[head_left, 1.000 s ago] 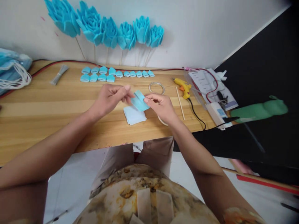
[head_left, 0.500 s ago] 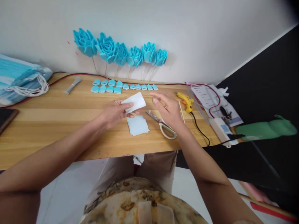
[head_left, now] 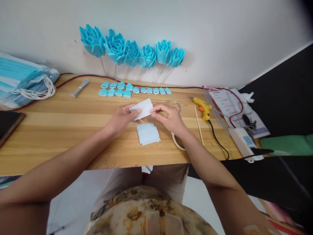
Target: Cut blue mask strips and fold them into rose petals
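Observation:
A small white sheet [head_left: 144,106], fabric-like or paper, is held above the table between both hands. My left hand [head_left: 119,119] grips its left side, thumb on top and fingers beneath. At the right edge, my right hand [head_left: 172,119] pinches it between thumb and fingertips. Just below them lies a loose stack of pale blue-white squares [head_left: 149,134]. Scissors lie under my right wrist, with only the pale handle [head_left: 175,142] plainly showing. A roll of tape [head_left: 180,106] lies partly hidden behind my right hand.
Folded blue petals [head_left: 119,92] lie in rows behind the hands. Several blue flowers [head_left: 146,56] on sticks lean against the wall. A yellow glue gun [head_left: 205,112], wooden stick [head_left: 198,124], power strip [head_left: 244,143] and green bottle [head_left: 288,146] are rightward. Bagged face masks [head_left: 24,76] and wire ties [head_left: 80,88] sit left.
My right hand has moved in to the sheet and now pinches its right edge; before, it was apart from it. The view has shifted slightly. My left hand keeps its hold.

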A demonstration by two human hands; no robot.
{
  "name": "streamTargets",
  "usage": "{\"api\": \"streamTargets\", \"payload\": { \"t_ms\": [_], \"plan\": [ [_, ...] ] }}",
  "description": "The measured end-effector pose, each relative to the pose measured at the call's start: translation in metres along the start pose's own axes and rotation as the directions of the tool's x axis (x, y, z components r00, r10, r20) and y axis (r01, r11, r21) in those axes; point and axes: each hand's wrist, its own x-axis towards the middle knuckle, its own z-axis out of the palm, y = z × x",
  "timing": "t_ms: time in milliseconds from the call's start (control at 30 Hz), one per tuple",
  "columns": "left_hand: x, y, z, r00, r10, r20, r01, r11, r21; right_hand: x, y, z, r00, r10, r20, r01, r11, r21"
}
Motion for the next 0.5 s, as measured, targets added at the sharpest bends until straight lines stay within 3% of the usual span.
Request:
{"api": "streamTargets", "payload": {
  "t_ms": [500],
  "plan": [
    [-0.0029,0.0008,0.0074,0.999,-0.041,-0.015,0.041,0.997,0.059,-0.0068,-0.0045,0.0069,1.000,0.026,0.006,-0.026,0.998,0.049]
  ]
}}
